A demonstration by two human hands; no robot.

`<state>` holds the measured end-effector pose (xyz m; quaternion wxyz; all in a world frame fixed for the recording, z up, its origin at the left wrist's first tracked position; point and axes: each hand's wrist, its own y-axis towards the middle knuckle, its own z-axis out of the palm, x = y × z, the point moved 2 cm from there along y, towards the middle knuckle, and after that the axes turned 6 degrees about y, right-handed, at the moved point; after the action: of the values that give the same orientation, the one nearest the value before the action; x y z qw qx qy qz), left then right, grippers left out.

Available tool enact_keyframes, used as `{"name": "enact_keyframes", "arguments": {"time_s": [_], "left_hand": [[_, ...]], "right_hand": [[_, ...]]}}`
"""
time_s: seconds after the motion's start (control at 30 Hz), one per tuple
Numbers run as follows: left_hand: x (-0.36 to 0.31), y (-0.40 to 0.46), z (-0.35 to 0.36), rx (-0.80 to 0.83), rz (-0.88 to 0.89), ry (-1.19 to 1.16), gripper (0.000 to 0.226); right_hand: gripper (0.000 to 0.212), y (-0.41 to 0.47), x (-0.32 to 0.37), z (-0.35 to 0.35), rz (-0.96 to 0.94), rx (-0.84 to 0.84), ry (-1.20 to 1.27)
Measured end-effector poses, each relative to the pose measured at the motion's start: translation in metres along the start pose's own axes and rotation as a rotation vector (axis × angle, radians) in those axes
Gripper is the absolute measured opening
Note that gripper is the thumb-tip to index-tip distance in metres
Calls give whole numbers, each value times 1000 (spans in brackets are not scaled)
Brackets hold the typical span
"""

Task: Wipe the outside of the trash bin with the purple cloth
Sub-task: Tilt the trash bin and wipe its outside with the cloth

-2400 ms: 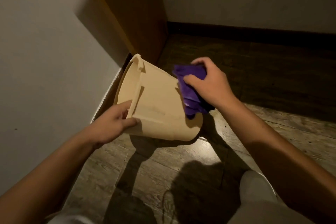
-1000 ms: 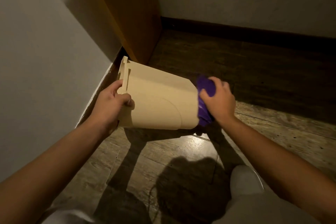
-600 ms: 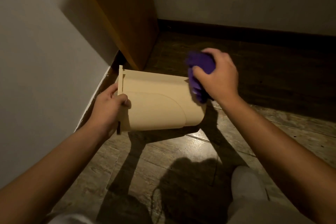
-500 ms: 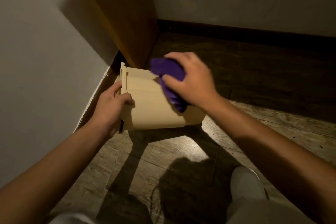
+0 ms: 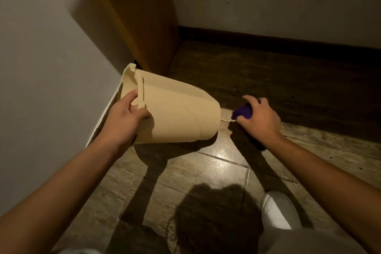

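Left hand (image 5: 125, 118) fingers clamp tilted trash bin (image 5: 177, 113) rim; right hand (image 5: 258, 117) clutches purple cloth (image 5: 242, 112), apart. Advise pressing flat, overlapping strokes.

Light: dim, warm, coming from behind the person
Glare: bright patch on the floor (image 5: 222, 153)
Shadows: long, dark, cast forward
Edges: wide-angle bending
Focus: slightly soft

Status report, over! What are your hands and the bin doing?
Left hand grips tilted bin at rim. Right hand holds cloth, off the bin. Nothing blocking.
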<state>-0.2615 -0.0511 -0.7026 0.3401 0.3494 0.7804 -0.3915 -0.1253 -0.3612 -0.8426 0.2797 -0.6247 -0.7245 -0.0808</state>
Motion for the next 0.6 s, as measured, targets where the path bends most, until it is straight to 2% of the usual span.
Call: {"name": "enact_keyframes", "arguments": {"time_s": [0.07,0.17,0.27,0.37,0.47,0.53,0.6], "left_hand": [[-4,5,-4,-23,-5,26,53],[-22,12,-4,-82,8,147,57],[-41,21,2,-98,-66,117,64],[-53,32,8,-59,-177,125,69],[-57,41,16,-91,-134,270,49],[-59,48,28,-129,-86,342,33],[-58,57,43,-122,-86,366,35]], "right_hand": [[68,1,25,-11,-77,49,-17],[76,-7,90,-17,-292,212,-128],[75,-16,147,-5,-429,322,-171],[77,-15,172,10,-456,312,-218],[93,-10,181,27,-451,341,-230],[96,-7,185,39,-438,333,-238],[96,-3,185,46,-401,348,-218]]}}
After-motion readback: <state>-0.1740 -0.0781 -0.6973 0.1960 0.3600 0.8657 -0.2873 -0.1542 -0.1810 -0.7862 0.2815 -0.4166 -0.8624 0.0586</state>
